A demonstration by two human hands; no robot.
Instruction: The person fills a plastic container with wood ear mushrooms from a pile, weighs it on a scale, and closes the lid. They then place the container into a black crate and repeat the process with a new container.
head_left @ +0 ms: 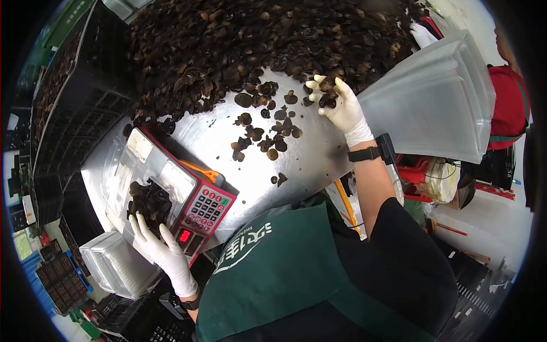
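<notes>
My left hand (156,248), in a white glove, is at the lower edge of a pile of dark wood ear fungus (149,200) in a clear tray on the red scale (208,208). Its fingers are apart and touch the fungus and tray edge. The scale shows red digits. My right hand (341,111), gloved too, is raised over the metal table (211,142), its fingers curled around a few fungus pieces (327,100). Beyond it spreads a large heap of fungus (245,43). Loose pieces (256,134) lie between the hands.
Stacked clear trays (117,265) stand at the lower left, beside black crates (85,102). An orange-handled tool (205,172) lies behind the scale. Large clear plastic sheets (433,97) are at the right. Another person's gloved hand (422,35) reaches in at the upper right.
</notes>
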